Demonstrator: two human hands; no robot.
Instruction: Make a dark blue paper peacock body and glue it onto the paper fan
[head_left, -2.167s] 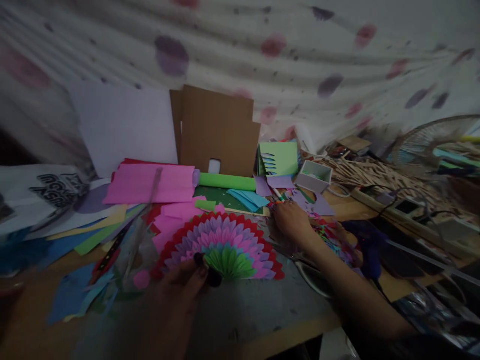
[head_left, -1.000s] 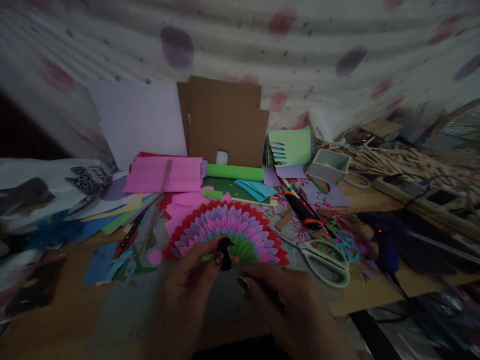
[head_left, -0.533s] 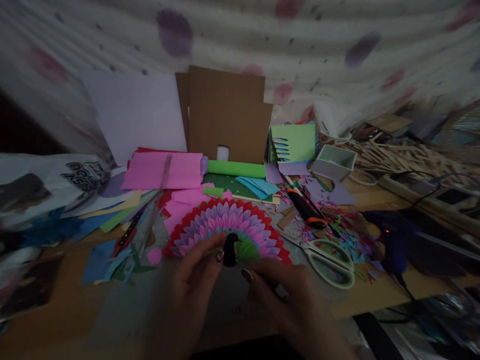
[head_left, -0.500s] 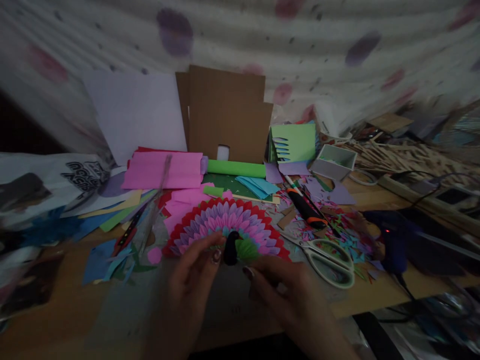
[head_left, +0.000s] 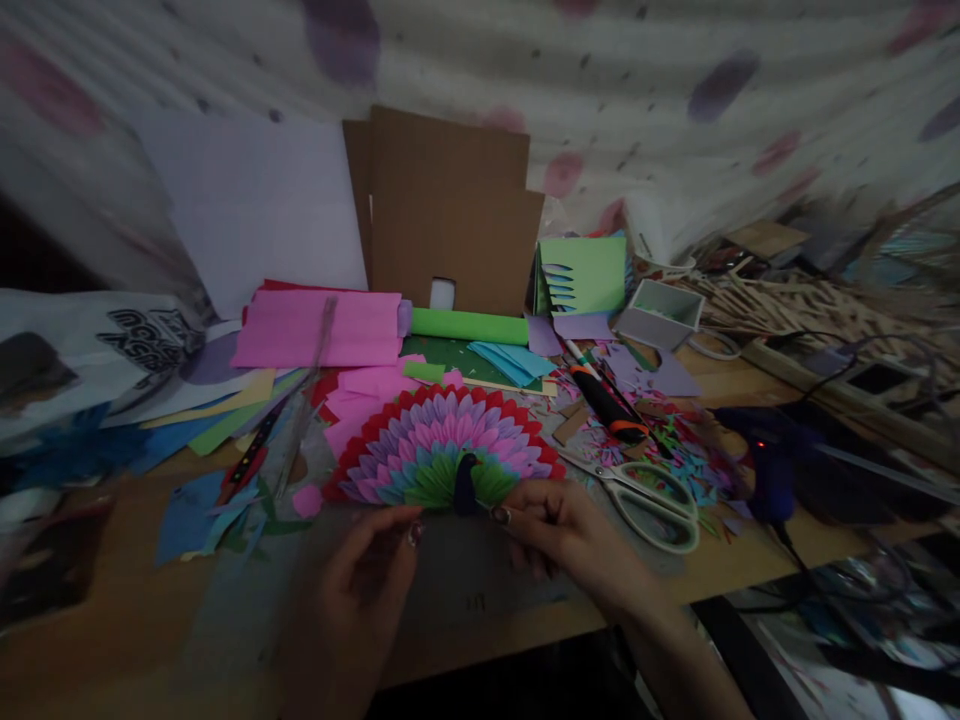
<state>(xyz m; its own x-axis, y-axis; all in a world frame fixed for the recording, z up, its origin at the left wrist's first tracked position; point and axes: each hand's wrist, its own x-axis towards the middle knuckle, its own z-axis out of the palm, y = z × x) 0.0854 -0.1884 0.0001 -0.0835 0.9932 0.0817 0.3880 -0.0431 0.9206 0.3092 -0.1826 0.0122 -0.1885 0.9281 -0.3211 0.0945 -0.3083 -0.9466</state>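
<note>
A paper peacock lies in front of me, its fan-shaped tail [head_left: 442, 430] layered in red, purple, pink, blue and green. Its dark blue body [head_left: 465, 485] stands at the fan's lower middle, beak to the right. My left hand [head_left: 375, 570] is just left of and below the body, apart from it, with thumb and index finger a little apart and nothing visible between them. Close to the body's right side, my right hand [head_left: 555, 525] is closed in a pinch by the fan's lower edge. Something thin and pale shows at its fingertips, too small to name.
Scissors [head_left: 645, 500] and an orange-black cutter [head_left: 607, 405] lie right, among paper scraps [head_left: 675, 450]. Further right rests a glue gun [head_left: 772, 470] with a red light. Pink paper [head_left: 322, 330], a green roll [head_left: 469, 327] and cardboard [head_left: 450, 210] stand behind.
My left hand has moved away from the peacock's body, down and to the left. My right hand stays pinched at its right side. The view has shifted slightly.
</note>
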